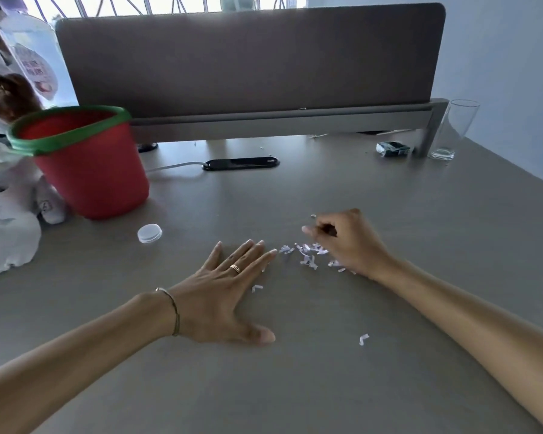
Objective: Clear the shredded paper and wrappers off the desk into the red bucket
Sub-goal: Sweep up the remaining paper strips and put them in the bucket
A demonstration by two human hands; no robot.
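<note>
Both hands are down on the desk [295, 386]: my left hand [223, 296] spread flat as a stop, my right hand [345, 242] curled, fingertips pinched over the shredded paper [309, 256] between them. I'm gathering; next I'd scoop the pile and carry it to the red bucket [88, 164], far left.

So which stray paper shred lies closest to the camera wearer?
The lone shred near the right forearm, well below the main pile between the hands; the other stray sits beside the left hand.

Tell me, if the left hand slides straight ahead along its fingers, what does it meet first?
Probably the shredded paper pile: the left hand lies flat, fingertips aimed up-right, nearly touching its nearest bits.
</note>
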